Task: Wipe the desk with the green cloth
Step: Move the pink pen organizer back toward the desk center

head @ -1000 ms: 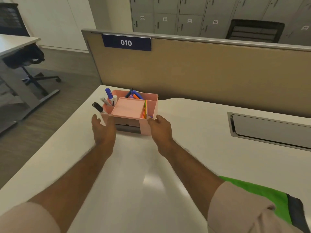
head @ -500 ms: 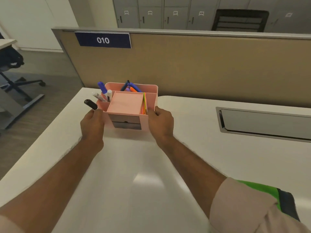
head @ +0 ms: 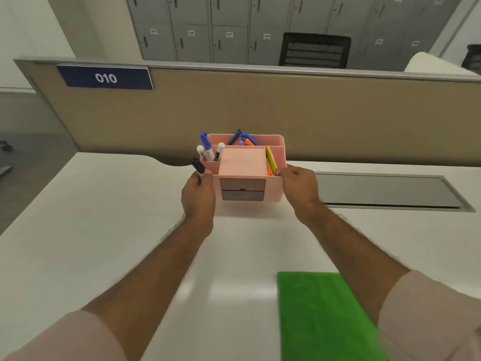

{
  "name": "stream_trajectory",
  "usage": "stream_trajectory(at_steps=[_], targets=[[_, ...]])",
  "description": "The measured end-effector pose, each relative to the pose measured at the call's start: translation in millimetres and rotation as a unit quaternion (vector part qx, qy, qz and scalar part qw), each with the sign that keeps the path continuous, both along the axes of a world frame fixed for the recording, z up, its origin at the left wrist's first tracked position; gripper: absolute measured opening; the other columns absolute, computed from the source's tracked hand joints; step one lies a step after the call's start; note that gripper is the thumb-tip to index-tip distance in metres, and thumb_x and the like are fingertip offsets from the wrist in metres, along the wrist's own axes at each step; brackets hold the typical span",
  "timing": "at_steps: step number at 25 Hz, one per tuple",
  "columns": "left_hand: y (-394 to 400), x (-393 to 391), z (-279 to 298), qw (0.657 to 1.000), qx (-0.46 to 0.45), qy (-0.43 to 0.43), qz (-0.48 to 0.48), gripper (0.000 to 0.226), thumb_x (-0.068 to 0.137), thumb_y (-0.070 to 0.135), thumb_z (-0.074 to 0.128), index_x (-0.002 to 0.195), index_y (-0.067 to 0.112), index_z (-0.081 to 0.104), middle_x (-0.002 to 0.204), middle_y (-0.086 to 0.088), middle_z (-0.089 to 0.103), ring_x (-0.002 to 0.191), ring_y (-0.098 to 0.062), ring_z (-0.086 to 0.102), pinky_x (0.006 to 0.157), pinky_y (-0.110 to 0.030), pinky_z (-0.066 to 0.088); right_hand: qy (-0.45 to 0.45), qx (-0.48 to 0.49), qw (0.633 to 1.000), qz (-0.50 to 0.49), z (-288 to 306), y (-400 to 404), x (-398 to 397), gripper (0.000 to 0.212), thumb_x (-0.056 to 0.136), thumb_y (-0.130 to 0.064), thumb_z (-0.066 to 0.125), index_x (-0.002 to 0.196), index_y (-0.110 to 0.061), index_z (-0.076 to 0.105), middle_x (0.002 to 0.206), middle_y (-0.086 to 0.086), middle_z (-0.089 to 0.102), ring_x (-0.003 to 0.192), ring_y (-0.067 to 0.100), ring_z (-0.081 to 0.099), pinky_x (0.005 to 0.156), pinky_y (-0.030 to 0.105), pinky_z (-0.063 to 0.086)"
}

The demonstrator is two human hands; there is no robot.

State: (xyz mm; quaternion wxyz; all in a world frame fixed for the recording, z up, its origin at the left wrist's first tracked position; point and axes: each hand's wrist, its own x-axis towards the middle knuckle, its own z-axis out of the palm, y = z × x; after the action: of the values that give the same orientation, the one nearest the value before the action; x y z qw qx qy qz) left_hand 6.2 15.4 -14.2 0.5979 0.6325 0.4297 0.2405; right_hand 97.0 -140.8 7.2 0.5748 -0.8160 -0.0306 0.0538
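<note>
The green cloth [head: 322, 316] lies flat on the white desk [head: 91, 230] near its front edge, under my right forearm. Farther back stands a pink desk organiser [head: 244, 173] holding markers, pens and coloured notes. My left hand [head: 198, 196] grips its left side and my right hand [head: 299, 188] grips its right side. Neither hand touches the cloth.
A tan partition [head: 286, 113] with a blue "010" sign [head: 105, 78] runs along the desk's back edge. A grey cable hatch [head: 385, 191] is set into the desk right of the organiser. Grey lockers [head: 234, 27] and a black chair [head: 315, 49] stand beyond.
Both hands have closed onto the organiser's sides, and it now sits more to the right along the desk. More of the green cloth has come into sight.
</note>
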Motion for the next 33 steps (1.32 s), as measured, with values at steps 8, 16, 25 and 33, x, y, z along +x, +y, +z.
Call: stream_trajectory(at_steps=[8,16,25,33], targets=[[-35,23,-33,0.999,0.019,0.031,-0.002,0.026,0.098,0.045,0.041,0.107,0.029,0.059,0.097,0.009,0.062,0.091,-0.017,0.059,0.079,-0.029,0.05,0.007,-0.028,0.999,0.021,-36,-38,14,0.027,0.096,-0.034,0.044,0.101,-0.025,0.069,0.077,-0.015,0.065,0.078,0.011,0.063,0.057,0.023,0.049],[-35,26,-40,0.998,0.05,0.043,0.015,0.034,0.098,0.045,0.039,0.118,0.026,0.059,0.099,0.009,0.06,0.095,-0.017,0.058,0.084,-0.033,0.051,0.023,0.003,0.998,0.059,-40,-38,24,0.031,0.096,-0.031,0.043,0.103,-0.017,0.07,0.089,-0.001,0.07,0.08,0.012,0.062,0.061,0.025,0.047],[-28,28,-38,0.996,0.057,0.063,-0.035,0.03,0.097,0.047,0.041,0.11,0.026,0.058,0.102,0.005,0.062,0.095,-0.019,0.06,0.08,-0.031,0.051,0.062,-0.008,0.995,0.081,-31,-40,36,0.034,0.097,-0.036,0.044,0.113,-0.016,0.066,0.087,-0.004,0.067,0.084,0.016,0.062,0.058,0.025,0.048],[-37,9,-30,0.985,0.088,0.125,-0.082,0.061,0.095,0.05,0.044,0.147,0.022,0.028,0.152,-0.004,0.038,0.135,-0.031,0.042,0.101,-0.043,0.043,-0.01,-0.058,0.997,0.049,-25,-82,5,0.041,0.097,-0.037,0.041,0.061,-0.021,0.048,0.061,-0.006,0.046,0.058,0.01,0.041,0.06,0.024,0.039]])
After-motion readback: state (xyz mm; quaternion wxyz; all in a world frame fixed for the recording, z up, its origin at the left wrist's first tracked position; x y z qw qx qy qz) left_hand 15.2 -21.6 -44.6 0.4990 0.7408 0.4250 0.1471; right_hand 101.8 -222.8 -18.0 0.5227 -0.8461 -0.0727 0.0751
